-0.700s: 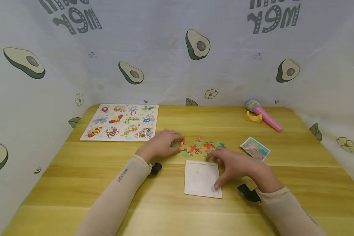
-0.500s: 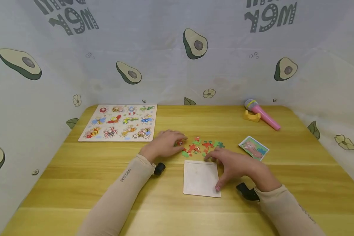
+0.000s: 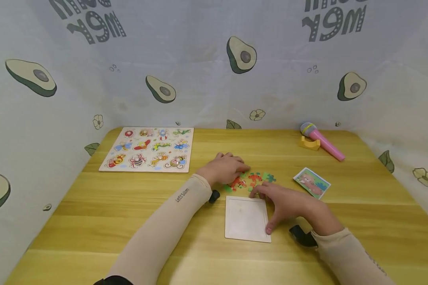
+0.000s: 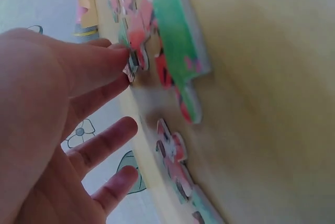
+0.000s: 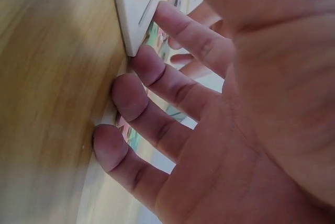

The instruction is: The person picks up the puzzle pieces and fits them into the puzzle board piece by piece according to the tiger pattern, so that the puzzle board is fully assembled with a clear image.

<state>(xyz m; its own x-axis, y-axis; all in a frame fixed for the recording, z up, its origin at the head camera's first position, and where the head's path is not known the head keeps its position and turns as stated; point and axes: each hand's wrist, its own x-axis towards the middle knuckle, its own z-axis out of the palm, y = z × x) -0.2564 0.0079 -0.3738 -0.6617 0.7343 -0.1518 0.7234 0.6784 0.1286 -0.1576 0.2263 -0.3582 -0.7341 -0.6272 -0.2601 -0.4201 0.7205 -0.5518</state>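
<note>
In the left wrist view my left hand (image 4: pixel 78 103) pinches a small puzzle piece (image 4: pixel 132 68) between thumb and index finger. The other fingers spread away from it. Seen from the head, this left hand (image 3: pixel 225 169) is low over the far left side of the loose red and green puzzle pieces (image 3: pixel 255 179). My right hand (image 3: pixel 289 204) arches beside the pale square puzzle tray (image 3: pixel 246 219). Its thumb touches the tray's right edge, and its index fingertip is at the far edge. The right wrist view shows the remaining fingertips (image 5: pixel 130 97) low against the wooden surface.
A bug-picture peg board (image 3: pixel 146 149) lies at the back left. To the right is a small picture card (image 3: pixel 312 182). Behind it, a pink toy microphone (image 3: pixel 322 141) lies next to a yellow holder (image 3: pixel 309 143). An avocado-print cloth (image 3: pixel 199 59) hangs behind the table.
My left hand has moved to the right over the puzzle pieces and now pinches one. The right hand stays at the tray. The head view has shifted slightly.
</note>
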